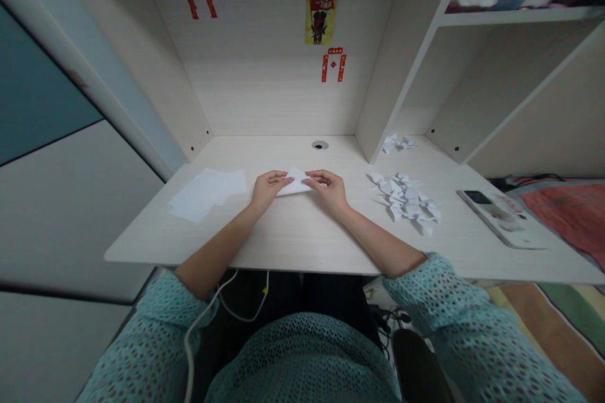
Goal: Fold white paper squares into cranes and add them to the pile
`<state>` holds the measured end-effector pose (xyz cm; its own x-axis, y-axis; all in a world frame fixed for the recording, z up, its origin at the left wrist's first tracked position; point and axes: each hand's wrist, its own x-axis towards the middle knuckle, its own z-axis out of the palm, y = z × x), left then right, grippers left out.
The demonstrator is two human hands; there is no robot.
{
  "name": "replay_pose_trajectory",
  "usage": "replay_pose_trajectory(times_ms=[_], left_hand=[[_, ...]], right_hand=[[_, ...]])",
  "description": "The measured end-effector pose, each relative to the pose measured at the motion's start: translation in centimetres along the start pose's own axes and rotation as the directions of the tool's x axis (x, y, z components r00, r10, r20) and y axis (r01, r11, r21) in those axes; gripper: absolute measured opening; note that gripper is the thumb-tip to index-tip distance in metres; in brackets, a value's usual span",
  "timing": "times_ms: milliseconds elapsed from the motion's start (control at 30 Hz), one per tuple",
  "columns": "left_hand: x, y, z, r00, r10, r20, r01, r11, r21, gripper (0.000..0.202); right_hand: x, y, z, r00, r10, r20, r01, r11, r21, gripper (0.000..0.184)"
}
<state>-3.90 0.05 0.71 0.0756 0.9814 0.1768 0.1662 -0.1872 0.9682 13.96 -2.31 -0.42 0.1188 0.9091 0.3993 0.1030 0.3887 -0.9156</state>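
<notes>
Between my two hands, a small piece of folded white paper (295, 184) is held just over the middle of the desk. My left hand (270, 189) pinches its left side between thumb and fingers. On the opposite side, my right hand (331, 189) grips the paper the same way, thumb toward me. Flat white paper sheets (208, 192) lie overlapping on the desk to the left. A heap of folded white paper pieces (409, 198) lies to the right, and a few more folded pieces (397, 143) sit behind it by the shelf panel.
The pale wooden desk (293, 239) has a cable hole (320, 145) near its back wall. A white phone-like device (498, 219) lies at the right, beside a red cloth (567, 211). An upright panel (401, 63) divides the desk's back. A white cable (190, 346) hangs in front.
</notes>
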Motion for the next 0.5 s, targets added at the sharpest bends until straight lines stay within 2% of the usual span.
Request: replay_pose_trajectory(times_ms=[100,267,500], left_hand=[[-0.2,0.2,0.1,0.999,0.031,-0.038,-0.031,1.0,0.007,0.038],[-0.6,0.4,0.3,0.987,0.131,-0.091,-0.132,0.991,-0.007,0.034],[-1.1,1.2,0.5,0.975,0.126,-0.182,-0.13,0.991,-0.013,0.031]], right_hand=[[0.0,-0.1,0.1,1.0,0.013,0.025,-0.014,0.999,0.032,0.035],[-0.1,-0.3,0.2,1.0,-0.002,0.004,0.002,1.0,0.022,0.03],[-0.4,-0.2,0.3,1.0,0.006,-0.023,-0.005,0.999,0.043,0.031]])
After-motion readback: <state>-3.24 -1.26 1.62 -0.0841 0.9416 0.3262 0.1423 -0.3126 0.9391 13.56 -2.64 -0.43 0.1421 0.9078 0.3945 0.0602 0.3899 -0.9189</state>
